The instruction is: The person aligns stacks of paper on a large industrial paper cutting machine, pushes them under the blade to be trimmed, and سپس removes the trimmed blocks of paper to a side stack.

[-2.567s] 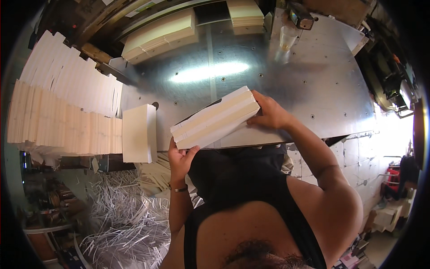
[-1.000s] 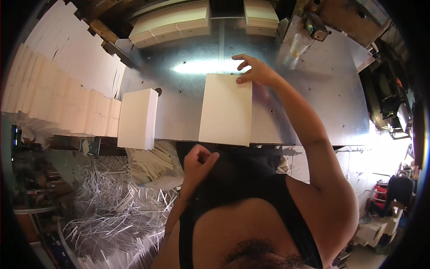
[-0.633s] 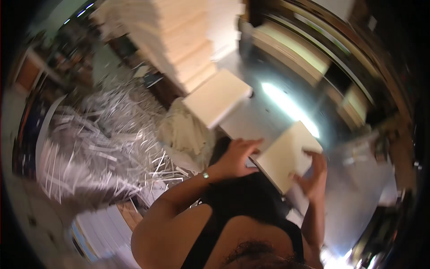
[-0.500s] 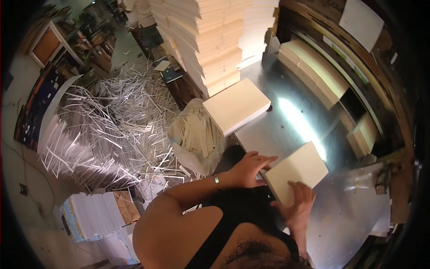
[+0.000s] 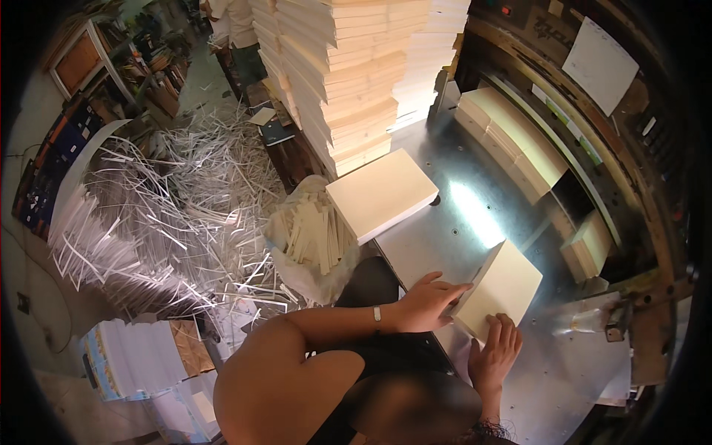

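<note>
A squared, cream-coloured stack of paper [image 5: 504, 285] lies turned at an angle on the metal table in front of me. My left hand [image 5: 429, 302] is at its left side, fingers stretched out and the fingertips against the edge. At the near edge, my right hand [image 5: 495, 354] has its fingers bent over the top and its thumb low by the near side. The underside of the stack is hidden. Farther left, a second paper stack [image 5: 382, 194] rests at the table's left edge, with neither hand on it.
A tall pile of paper [image 5: 363, 81] rises beyond the second stack. More paper blocks [image 5: 512, 141] sit along the machine at the right. A bag of paper offcuts [image 5: 315, 237] stands left of the table. Paper strips [image 5: 178, 200] cover the floor, and a person [image 5: 237, 30] stands behind.
The near paper stack has turned anticlockwise on the table. My left hand has slid along with its side, and my right hand's fingers have shifted at the near edge.
</note>
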Demonstrator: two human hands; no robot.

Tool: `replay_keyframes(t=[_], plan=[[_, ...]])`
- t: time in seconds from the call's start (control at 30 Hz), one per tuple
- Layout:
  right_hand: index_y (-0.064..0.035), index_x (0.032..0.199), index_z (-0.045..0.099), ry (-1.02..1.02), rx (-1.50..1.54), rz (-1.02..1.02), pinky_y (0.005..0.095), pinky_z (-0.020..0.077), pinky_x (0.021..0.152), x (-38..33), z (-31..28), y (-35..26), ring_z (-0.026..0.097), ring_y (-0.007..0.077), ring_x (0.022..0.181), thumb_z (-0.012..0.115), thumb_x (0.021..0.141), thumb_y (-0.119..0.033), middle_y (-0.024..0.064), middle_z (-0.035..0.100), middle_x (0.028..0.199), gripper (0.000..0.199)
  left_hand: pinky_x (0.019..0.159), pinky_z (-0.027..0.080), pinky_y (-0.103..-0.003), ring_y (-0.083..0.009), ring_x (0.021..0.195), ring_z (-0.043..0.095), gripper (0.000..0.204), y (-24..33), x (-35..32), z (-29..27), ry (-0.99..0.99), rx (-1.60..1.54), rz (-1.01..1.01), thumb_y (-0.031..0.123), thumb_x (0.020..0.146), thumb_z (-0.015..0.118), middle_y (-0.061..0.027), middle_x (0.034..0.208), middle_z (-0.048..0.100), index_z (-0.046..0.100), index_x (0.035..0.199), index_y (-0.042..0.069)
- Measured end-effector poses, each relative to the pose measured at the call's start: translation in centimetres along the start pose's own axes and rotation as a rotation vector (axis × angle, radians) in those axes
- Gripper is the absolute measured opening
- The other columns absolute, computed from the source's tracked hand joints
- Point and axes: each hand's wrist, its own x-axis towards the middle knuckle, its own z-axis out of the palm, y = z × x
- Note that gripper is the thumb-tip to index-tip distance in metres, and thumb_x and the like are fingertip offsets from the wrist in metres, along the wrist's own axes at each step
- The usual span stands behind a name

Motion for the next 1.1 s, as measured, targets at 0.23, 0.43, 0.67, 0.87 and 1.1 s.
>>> replay_keyframes(t=[0.23,0.43,0.67,0.87,1.1], plan=[[-0.0052,0.118,0.058,0.025,-0.038,0.012,0.0502,0.0458,0.101,1.2,2.5,3.1,0.057,0.039,0.12,0.078,0.08,-0.022,0.0172,0.059,0.127,0.046,0.11,0.036,-0.059,-0.0321,0.118,0.062,0.094,-0.6,2.2,0.1,0.06,0.05,0.057,0.031,0.077,0.088,-0.0115,0.122,0.068,0.04,0.154,0.006],[-0.0057,0.119,0.055,0.013,-0.111,0.006,0.0479,0.0421,0.111,6.1,3.4,5.0,0.056,0.0353,0.126,0.076,0.078,-0.01,0.0155,0.058,0.129,0.046,0.118,0.032,-0.061,-0.0389,0.134,0.054,0.089,-1.0,1.6,-0.2,0.165,0.112,0.034,0.037,0.079,0.086,-0.0178,0.139,0.061,0.046,0.151,0.004],[-0.005,0.118,0.057,0.084,-0.133,0.056,0.0456,0.0507,0.093,11.0,5.6,9.6,0.062,0.0383,0.113,0.085,0.073,-0.007,0.0153,0.061,0.122,0.053,0.116,0.038,-0.054,-0.0344,0.131,0.058,0.073,-1.2,1.8,0.8,0.197,0.118,0.052,0.039,0.084,0.079,-0.0127,0.132,0.065,0.055,0.145,0.006],[-0.0079,0.112,0.055,0.087,-0.197,0.189,0.0444,0.0514,0.092,15.6,7.5,13.7,0.061,0.0365,0.112,0.084,0.068,-0.003,0.0135,0.06,0.12,0.053,0.111,0.043,-0.051,-0.0311,0.123,0.062,0.061,-1.7,1.6,0.6,0.239,0.102,0.091,0.035,0.084,0.079,-0.0092,0.127,0.067,0.062,0.137,0.008],[-0.0084,0.117,0.056,-0.016,-0.227,0.315,0.0447,0.0525,0.093,17.8,6.5,16.2,0.06,0.0353,0.116,0.087,0.075,-0.008,0.0104,0.059,0.126,0.052,0.107,0.046,-0.047,-0.0275,0.117,0.064,0.053,-1.8,2.1,0.5,0.21,0.06,0.093,0.032,0.083,0.079,-0.0059,0.118,0.07,0.065,0.13,0.011]])
